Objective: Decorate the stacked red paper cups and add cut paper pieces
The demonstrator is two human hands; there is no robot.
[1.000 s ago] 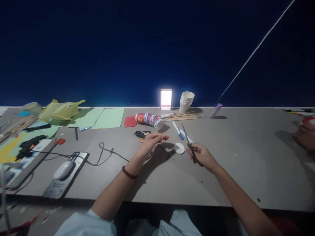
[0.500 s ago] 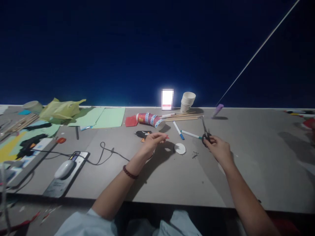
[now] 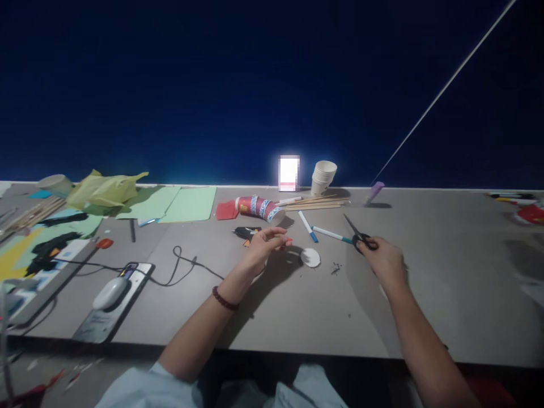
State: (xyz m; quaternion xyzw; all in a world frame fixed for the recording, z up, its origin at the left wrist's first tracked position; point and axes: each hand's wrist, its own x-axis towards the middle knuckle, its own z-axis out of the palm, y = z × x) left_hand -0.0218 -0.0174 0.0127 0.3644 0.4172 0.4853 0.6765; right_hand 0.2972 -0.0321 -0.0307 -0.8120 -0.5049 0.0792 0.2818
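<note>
My left hand (image 3: 266, 243) hovers over the grey table (image 3: 297, 306) with its fingers pinched on a small red piece at their tips. Just to its right lies a white paper disc (image 3: 310, 258). My right hand (image 3: 381, 258) rests on the table further right and grips the black handles of a pair of scissors (image 3: 359, 235), whose blades point up and left and lie low over the table. A few dark scraps (image 3: 336, 268) lie between the disc and my right hand.
Behind the hands lie a red patterned cup (image 3: 259, 206) on its side, markers (image 3: 306, 225), wooden sticks (image 3: 317, 201), a stack of white cups (image 3: 323, 176) and a black glue gun (image 3: 247, 232). Green paper sheets (image 3: 178, 204), a mouse (image 3: 109, 292) and a cable (image 3: 178, 266) sit at left.
My right hand has carried the scissors away from the white disc to the right and lowered them toward the table. My left hand has stayed in place, still pinching the red piece.
</note>
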